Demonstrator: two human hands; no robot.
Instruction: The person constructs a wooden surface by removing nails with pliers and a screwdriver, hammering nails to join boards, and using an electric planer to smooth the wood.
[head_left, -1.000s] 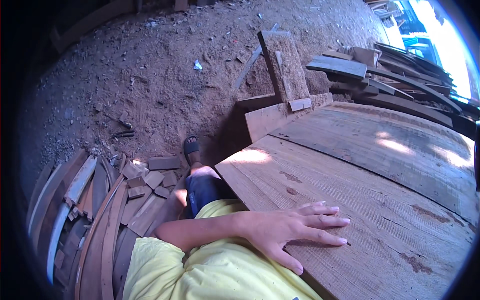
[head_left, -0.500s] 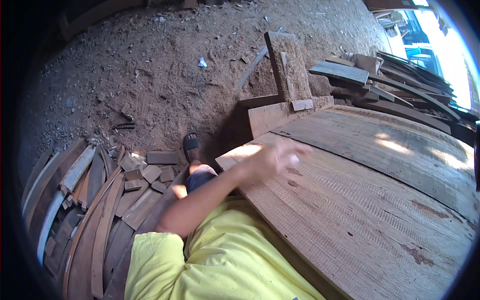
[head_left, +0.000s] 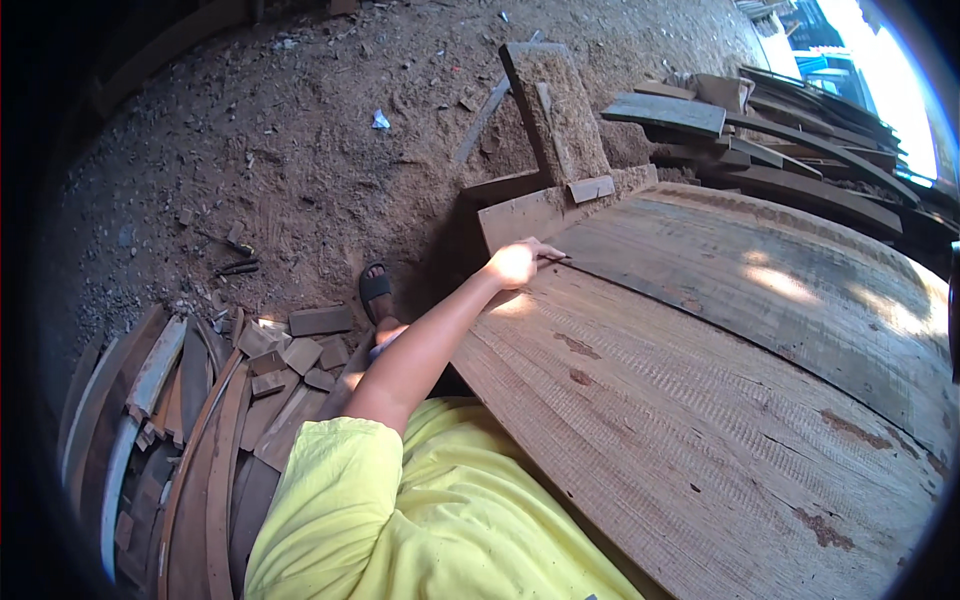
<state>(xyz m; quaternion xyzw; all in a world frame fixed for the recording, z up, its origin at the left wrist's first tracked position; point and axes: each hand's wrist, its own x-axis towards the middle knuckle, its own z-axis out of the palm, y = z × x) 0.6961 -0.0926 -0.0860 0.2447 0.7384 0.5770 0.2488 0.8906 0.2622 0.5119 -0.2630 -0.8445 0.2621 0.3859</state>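
My left hand (head_left: 517, 264) reaches across to the far left corner of a broad wooden panel. Two wide boards form it side by side: a paler, rough-sawn near board (head_left: 650, 400) and a greyer far board (head_left: 720, 265). A narrow dark gap runs between them. The fingers are drawn together, with their tips at the left end of this gap. Whether they pinch the board or some small thing there is hidden. My right hand is out of sight.
Beyond the panel's left end, a sawdust-covered timber piece (head_left: 562, 120) stands up. Stacked planks (head_left: 800, 170) lie at the far right. Offcuts and curved strips (head_left: 215, 440) are heaped at the lower left. Dark tools (head_left: 237, 267) lie on the dirt floor (head_left: 300, 150).
My left hand has moved away and slightly left, from blurred motion over the near board to the gap's left end. The view has shifted slightly.
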